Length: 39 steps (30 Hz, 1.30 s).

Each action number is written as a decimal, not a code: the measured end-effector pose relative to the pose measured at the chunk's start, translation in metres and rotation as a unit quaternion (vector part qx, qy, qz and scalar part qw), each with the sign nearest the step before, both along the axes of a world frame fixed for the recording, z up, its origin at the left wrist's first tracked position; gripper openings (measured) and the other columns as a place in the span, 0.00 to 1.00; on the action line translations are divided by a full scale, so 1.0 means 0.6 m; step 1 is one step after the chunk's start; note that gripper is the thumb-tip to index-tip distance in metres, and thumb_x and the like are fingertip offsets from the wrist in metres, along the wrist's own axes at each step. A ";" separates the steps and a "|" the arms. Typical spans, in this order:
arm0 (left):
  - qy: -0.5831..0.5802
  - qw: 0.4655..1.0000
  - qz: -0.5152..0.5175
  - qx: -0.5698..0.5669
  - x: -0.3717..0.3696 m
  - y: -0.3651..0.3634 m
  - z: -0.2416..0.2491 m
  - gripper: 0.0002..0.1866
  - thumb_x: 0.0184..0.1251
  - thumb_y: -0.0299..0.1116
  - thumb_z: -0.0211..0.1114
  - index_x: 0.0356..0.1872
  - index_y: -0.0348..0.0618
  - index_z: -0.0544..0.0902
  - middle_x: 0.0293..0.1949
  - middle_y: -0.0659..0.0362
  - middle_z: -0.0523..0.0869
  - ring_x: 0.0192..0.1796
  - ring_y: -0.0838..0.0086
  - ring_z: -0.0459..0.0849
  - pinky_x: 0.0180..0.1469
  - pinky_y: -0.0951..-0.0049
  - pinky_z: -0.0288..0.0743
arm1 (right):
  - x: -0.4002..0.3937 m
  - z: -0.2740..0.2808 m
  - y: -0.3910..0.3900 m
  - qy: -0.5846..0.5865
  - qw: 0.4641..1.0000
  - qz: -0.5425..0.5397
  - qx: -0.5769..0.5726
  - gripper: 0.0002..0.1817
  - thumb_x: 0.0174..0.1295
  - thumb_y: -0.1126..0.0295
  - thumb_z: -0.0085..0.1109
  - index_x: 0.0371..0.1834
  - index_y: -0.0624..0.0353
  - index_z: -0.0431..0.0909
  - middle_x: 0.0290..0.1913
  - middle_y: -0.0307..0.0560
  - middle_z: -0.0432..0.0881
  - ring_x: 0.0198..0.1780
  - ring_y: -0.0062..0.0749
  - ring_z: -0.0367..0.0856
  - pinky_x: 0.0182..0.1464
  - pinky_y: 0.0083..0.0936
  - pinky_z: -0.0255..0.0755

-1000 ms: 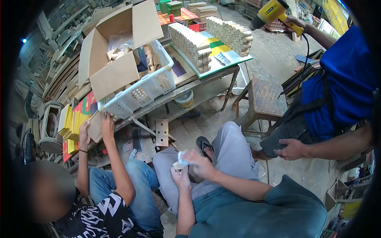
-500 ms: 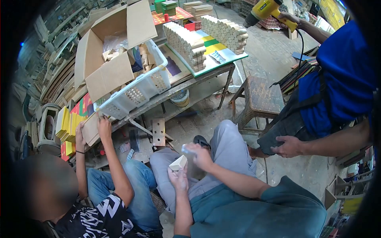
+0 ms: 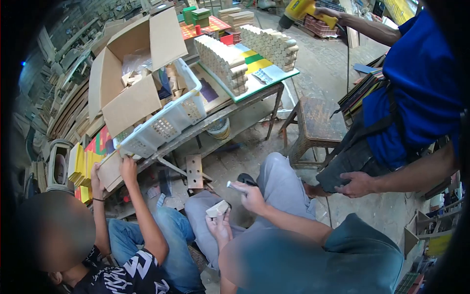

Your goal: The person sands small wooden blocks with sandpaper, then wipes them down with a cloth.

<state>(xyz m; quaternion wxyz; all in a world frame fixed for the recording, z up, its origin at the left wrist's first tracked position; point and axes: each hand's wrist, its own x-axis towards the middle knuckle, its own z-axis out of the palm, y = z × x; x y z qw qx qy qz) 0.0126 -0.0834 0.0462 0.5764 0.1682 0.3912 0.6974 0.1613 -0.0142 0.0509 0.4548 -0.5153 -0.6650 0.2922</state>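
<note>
My left hand [image 3: 220, 226] is closed around a small pale wooden block [image 3: 217, 209] with slanted faces, held above my lap. My right hand [image 3: 251, 197] sits just right of the block, apart from it. Its fingers are closed on a small thin object [image 3: 229, 184] with a pale bluish end; what kind it is, I cannot make out. Grey trousers [image 3: 281, 181] cover my legs beneath both hands.
At left, a person's hands [image 3: 128, 169] hold a flat board [image 3: 110, 171]. A standing person in blue holds a yellow heat gun [image 3: 299, 11]. The bench carries a white crate [image 3: 166, 128], a cardboard box [image 3: 132, 108] and stacked wooden pieces [image 3: 269, 45]. A stool [image 3: 320, 120] stands right.
My right hand has moved slightly down and right, away from the block. The block has turned a little in my left hand. The standing person's heat gun has shifted left.
</note>
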 end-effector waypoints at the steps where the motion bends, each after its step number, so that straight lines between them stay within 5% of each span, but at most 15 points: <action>1: -0.013 1.000 0.007 -0.017 -0.001 0.002 -0.003 0.17 0.68 0.23 0.59 0.55 0.39 0.65 0.54 0.48 0.76 0.54 0.59 0.80 0.56 0.56 0.79 | -0.002 0.002 -0.004 0.047 0.999 0.015 0.001 0.26 0.52 0.88 0.45 0.54 0.59 0.80 0.54 0.57 0.81 0.57 0.45 0.80 0.60 0.29 0.70; 4: 0.005 0.999 -0.018 -0.039 0.001 0.006 0.001 0.17 0.69 0.24 0.58 0.55 0.41 0.65 0.53 0.50 0.76 0.51 0.61 0.81 0.52 0.58 0.81 | 0.000 0.014 -0.012 0.080 0.991 0.036 -0.100 0.26 0.53 0.88 0.44 0.55 0.59 0.79 0.54 0.56 0.80 0.59 0.43 0.79 0.61 0.28 0.70; 12: 0.044 0.996 -0.005 -0.078 0.013 0.007 -0.007 0.23 0.68 0.21 0.58 0.60 0.40 0.61 0.57 0.51 0.72 0.55 0.62 0.78 0.54 0.58 0.80 | -0.038 0.021 -0.035 -0.004 0.982 0.185 0.044 0.25 0.55 0.84 0.48 0.58 0.58 0.76 0.59 0.57 0.76 0.61 0.53 0.74 0.63 0.37 0.68; 16: 0.043 0.998 0.007 -0.043 0.005 0.003 0.009 0.25 0.64 0.16 0.59 0.60 0.39 0.61 0.58 0.49 0.71 0.57 0.59 0.77 0.57 0.52 0.79 | -0.029 -0.013 -0.002 -0.061 0.989 0.077 -0.109 0.23 0.53 0.83 0.50 0.55 0.62 0.78 0.57 0.57 0.77 0.59 0.51 0.76 0.63 0.36 0.68; 24: 0.054 0.997 0.009 -0.060 0.013 0.011 0.000 0.21 0.68 0.21 0.58 0.58 0.38 0.62 0.55 0.46 0.75 0.56 0.55 0.79 0.57 0.52 0.79 | 0.000 -0.022 -0.008 -0.061 0.991 0.062 -0.101 0.28 0.50 0.88 0.46 0.56 0.63 0.77 0.55 0.59 0.78 0.63 0.45 0.74 0.67 0.32 0.64; 25: 0.049 0.997 0.006 -0.066 0.015 0.012 -0.002 0.20 0.68 0.21 0.58 0.58 0.37 0.62 0.55 0.46 0.75 0.56 0.54 0.79 0.56 0.53 0.80 | 0.003 -0.029 -0.008 -0.067 0.990 0.042 -0.121 0.29 0.52 0.89 0.42 0.57 0.56 0.78 0.58 0.52 0.78 0.65 0.41 0.73 0.71 0.37 0.54; 30: 0.046 0.995 0.021 -0.084 0.017 0.017 -0.016 0.22 0.66 0.18 0.59 0.58 0.37 0.63 0.56 0.47 0.74 0.56 0.60 0.78 0.59 0.56 0.78 | -0.005 0.024 -0.027 0.006 0.998 0.053 -0.034 0.29 0.51 0.91 0.44 0.57 0.60 0.77 0.58 0.55 0.78 0.65 0.47 0.71 0.69 0.34 0.62; 32: 0.063 0.994 0.027 -0.089 0.013 0.016 -0.019 0.21 0.65 0.18 0.59 0.57 0.37 0.64 0.56 0.47 0.74 0.56 0.60 0.78 0.59 0.56 0.78 | -0.032 0.054 -0.047 -0.016 0.990 0.135 0.036 0.30 0.50 0.91 0.46 0.58 0.59 0.76 0.59 0.55 0.77 0.66 0.48 0.71 0.69 0.34 0.61; 33: 0.080 0.992 0.027 -0.090 0.011 0.015 -0.019 0.21 0.65 0.18 0.59 0.56 0.37 0.64 0.56 0.47 0.74 0.56 0.61 0.78 0.60 0.57 0.77 | -0.040 0.041 -0.049 -0.029 0.981 0.186 0.047 0.33 0.51 0.86 0.49 0.63 0.51 0.73 0.62 0.56 0.73 0.66 0.50 0.70 0.68 0.40 0.63; 39: 0.020 0.998 0.034 -0.043 0.002 0.002 -0.001 0.19 0.65 0.19 0.60 0.54 0.37 0.64 0.55 0.47 0.76 0.56 0.61 0.79 0.59 0.57 0.77 | -0.041 -0.013 -0.006 -0.076 0.994 0.081 -0.023 0.29 0.51 0.85 0.49 0.59 0.55 0.76 0.59 0.57 0.76 0.64 0.53 0.70 0.67 0.38 0.64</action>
